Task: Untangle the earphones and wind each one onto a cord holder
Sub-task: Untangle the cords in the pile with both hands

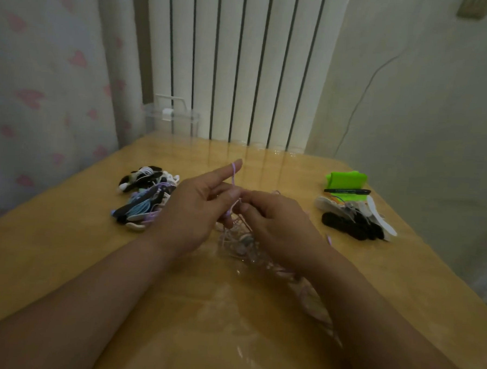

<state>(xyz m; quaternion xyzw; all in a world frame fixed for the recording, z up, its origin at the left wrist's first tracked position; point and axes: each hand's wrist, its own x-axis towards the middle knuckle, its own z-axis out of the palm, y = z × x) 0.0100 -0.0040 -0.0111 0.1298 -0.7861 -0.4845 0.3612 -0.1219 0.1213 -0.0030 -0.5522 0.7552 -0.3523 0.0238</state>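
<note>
Your glossy yellow wooden bench (63, 254) fills the view. Above its middle, your left hand (196, 207) has the lilac earphone cord (233, 181) looped round its raised index finger, thumb pinching it. Your right hand (277, 222) fingers pinch the same cord just beside. The pale earphone tangle (239, 240) lies beneath, the wound earphones pile (145, 199) left, and the black and white cord holders (353, 218) right.

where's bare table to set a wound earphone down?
Bare table at the near-left corner, nearer than the wound earphone pile; a far strip between that pile and the green item; the right edge nearer than the cord holder pile. Crowded: the centre, where the tangled earphones lie.
</note>
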